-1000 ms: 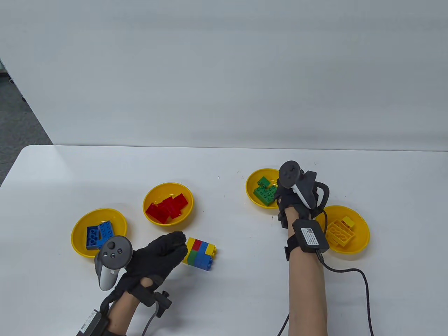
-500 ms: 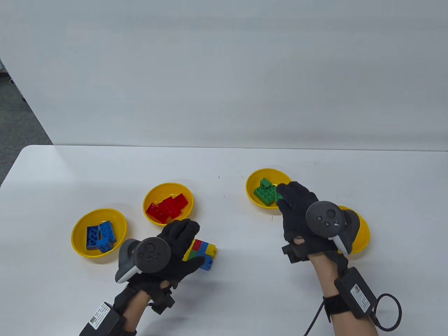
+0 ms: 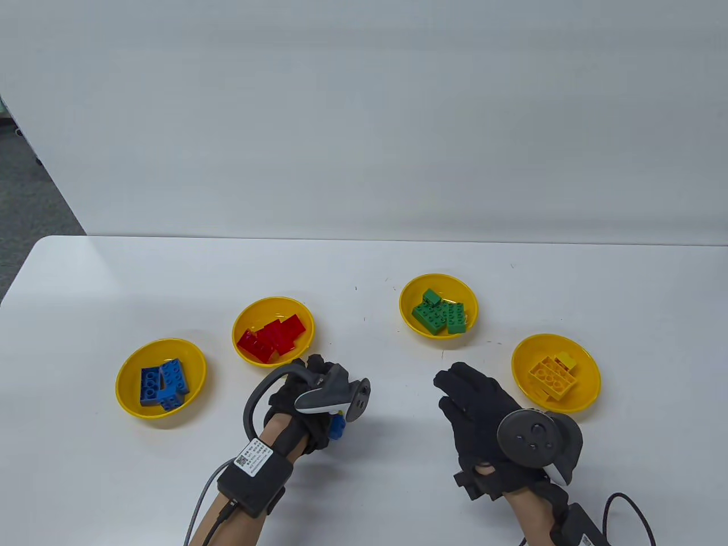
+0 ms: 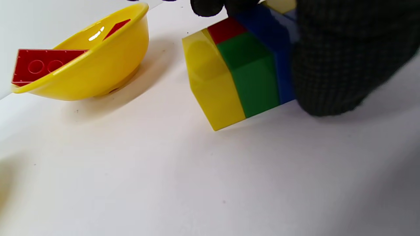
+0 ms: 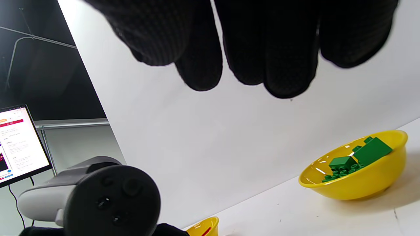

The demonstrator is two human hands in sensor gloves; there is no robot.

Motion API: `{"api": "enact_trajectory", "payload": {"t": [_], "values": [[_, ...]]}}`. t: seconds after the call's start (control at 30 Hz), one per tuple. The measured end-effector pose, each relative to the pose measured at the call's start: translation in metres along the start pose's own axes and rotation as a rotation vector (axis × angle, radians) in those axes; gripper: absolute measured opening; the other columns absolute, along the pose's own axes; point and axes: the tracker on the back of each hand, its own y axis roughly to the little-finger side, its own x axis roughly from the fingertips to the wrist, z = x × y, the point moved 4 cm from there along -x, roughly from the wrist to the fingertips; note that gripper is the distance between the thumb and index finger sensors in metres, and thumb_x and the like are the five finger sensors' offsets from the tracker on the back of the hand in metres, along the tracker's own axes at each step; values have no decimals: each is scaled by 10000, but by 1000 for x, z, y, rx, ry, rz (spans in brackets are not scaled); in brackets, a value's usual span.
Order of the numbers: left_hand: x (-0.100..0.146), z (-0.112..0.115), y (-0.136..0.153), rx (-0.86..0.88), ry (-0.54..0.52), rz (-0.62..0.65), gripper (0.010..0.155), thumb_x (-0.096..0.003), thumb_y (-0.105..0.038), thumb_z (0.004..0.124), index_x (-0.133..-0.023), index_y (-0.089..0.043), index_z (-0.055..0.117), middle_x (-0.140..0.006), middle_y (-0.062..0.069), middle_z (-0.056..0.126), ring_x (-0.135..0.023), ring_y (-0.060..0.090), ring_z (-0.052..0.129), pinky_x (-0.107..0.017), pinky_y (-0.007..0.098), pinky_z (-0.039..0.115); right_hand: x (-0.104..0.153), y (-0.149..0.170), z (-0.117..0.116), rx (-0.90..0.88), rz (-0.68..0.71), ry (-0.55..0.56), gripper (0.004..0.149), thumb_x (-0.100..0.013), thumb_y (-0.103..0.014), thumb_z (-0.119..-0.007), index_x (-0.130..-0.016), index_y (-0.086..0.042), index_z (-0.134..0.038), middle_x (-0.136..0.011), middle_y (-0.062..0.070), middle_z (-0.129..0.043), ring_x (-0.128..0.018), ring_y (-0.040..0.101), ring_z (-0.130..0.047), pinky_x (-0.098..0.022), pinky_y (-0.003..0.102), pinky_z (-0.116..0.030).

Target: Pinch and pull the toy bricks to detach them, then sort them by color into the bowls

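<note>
A block of joined bricks (image 4: 236, 72) in yellow, green, red and blue sits tilted on the white table, one edge lifted. My left hand (image 3: 318, 401) grips it from above, with a gloved finger (image 4: 328, 65) pressed on its blue side. In the table view the hand and its tracker hide the block except for a blue corner (image 3: 338, 427). My right hand (image 3: 472, 398) hovers open to the right of it, palm down, holding nothing. Four yellow bowls hold blue (image 3: 122, 392), red (image 3: 236, 341), green (image 3: 405, 310) and yellow (image 3: 591, 387) bricks.
The red bowl (image 4: 88, 62) stands close to the left of the block. The green bowl (image 5: 357, 183) lies ahead of my right hand. A lit monitor (image 5: 16, 144) stands off the table at the left. Cables trail from both wrists at the near edge.
My left hand has turned over and closed round the brick block. My right hand has drawn back from the green bowl toward the near edge, leaving one more green brick in it.
</note>
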Motion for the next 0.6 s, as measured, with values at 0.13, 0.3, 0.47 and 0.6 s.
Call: {"api": "enact_trajectory", "payload": {"t": [0.13,0.3,0.47,0.6], "values": [[3,-6,-2,33,-98,29,970,-326,-534,1058,-1105,-288,536,-1224,60,465,-1120,391,376,-791,631,424,2,1,2,-4,3,8,462,-405,-295,-797,-807,-99,-913,-887,241,-862,-653,471,-940,-444,654,-773],[40,-30,13,195,-325,84,980,-307,-555,1058,-1074,-251,529,-1196,101,515,-1100,488,584,-746,651,584,3,4,2,-6,-10,8,462,-405,-296,-796,-807,-98,-912,-885,241,-863,-651,469,-943,-443,656,-773],[104,-49,40,459,-585,123,993,-344,-563,1023,-1070,-281,407,-1172,195,534,-963,629,772,-657,701,708,5,-3,-11,-45,-10,-20,469,-406,-294,-795,-815,-91,-903,-879,244,-867,-643,470,-947,-440,655,-776],[137,-47,48,561,-708,151,986,-353,-575,1014,-1076,-319,394,-1158,161,583,-858,550,921,-556,655,820,7,-18,-26,-63,18,-61,478,-406,-295,-795,-827,-89,-891,-875,243,-871,-638,469,-950,-438,655,-778]]}}
